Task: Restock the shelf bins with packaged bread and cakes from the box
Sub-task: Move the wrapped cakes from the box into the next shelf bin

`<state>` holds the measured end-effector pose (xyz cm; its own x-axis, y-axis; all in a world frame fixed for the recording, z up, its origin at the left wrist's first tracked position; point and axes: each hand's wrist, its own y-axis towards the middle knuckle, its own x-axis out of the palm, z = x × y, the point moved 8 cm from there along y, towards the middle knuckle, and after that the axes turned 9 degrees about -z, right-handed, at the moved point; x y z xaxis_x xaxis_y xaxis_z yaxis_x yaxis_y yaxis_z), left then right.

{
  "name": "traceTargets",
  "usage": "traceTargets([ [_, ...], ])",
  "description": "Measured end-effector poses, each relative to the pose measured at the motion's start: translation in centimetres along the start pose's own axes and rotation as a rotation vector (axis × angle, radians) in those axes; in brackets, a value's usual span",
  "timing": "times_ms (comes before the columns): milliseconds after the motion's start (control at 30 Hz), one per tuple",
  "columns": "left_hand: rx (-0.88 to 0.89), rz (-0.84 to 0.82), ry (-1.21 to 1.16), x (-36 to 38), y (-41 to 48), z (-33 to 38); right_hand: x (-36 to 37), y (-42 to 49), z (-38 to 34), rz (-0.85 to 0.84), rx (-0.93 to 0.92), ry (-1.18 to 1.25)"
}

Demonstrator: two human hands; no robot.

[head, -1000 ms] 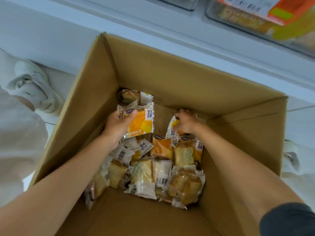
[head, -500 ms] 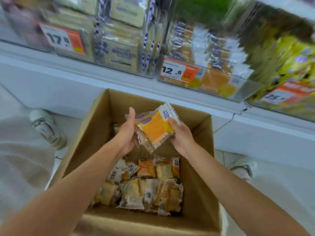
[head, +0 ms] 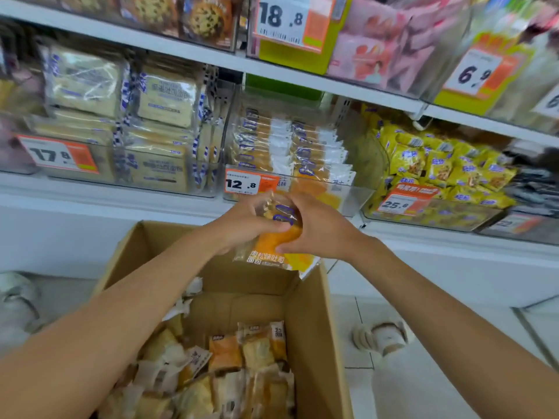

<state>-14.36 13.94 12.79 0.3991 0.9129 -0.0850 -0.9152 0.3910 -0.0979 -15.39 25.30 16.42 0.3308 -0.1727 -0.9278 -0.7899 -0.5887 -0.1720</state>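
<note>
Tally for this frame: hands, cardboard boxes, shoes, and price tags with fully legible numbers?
Hands: 2, left hand and right hand, both holding the orange bread packet
Cardboard box: 1
Shoes: 2, left-side shoe, right-side shoe
Legible price tags: 5, 17.8, 12.8, 25.8, 18.8, 6.9
Total: 10

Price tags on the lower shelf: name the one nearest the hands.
The 12.8 tag, just above the left hand holding the bread package; 17.8 and 25.8 sit farther out.

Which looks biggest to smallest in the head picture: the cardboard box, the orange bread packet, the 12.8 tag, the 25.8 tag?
1. cardboard box
2. orange bread packet, nearer the camera than the tags
3. 12.8 tag and 25.8 tag: they look about alike, so no ranking
</note>
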Motion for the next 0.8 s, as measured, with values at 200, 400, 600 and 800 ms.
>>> traceTargets([
  [200,0.154,0.047,0.131,-1.2,3.9,6.2,-8.5,-1.9,3.5,0.21,0.159,-0.098],
  [400,0.161,0.217,0.64,-6.7,13.1,7.7,-15.0,-1.8,8.4,0.613,0.28,-0.125],
  [600,-0.078,-0.195,1.12,-6.0,22.5,4.1,-14.6,6.9,13.3,0.562,0.552,-0.473],
  [800,-0.094,-0.241,1.089,-6.1,22.8,2.9,-16.0,16.3,19.1,0.495,0.823,-0.603],
])
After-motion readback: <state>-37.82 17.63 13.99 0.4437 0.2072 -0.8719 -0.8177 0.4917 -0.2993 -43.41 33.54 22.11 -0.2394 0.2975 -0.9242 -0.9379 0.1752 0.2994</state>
